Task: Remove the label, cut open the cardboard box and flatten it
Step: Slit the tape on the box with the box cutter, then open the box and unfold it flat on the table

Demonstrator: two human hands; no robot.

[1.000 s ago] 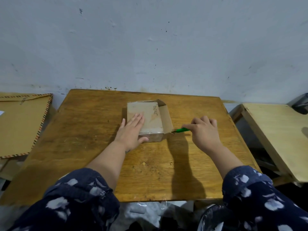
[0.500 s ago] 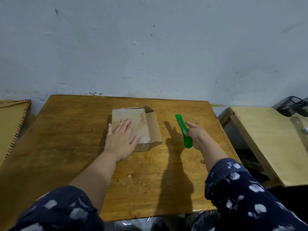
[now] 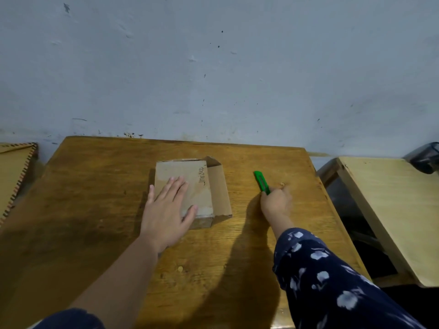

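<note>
L hand (image 3: 166, 216) flat, open on box (image 3: 190, 186), mid-tabletop. R hand (image 3: 276, 201) grips cutter (image 3: 261, 181), seemingly touching the tabletop; park it blade-away toward the right edge

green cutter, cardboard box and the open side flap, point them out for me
green cutter (image 3: 260, 182), head view, on the middle of its green body.
cardboard box (image 3: 190, 173), head view, on the bare top panel beyond the fingers.
open side flap (image 3: 219, 193), head view, on the flat panel to the right of the box.
</note>
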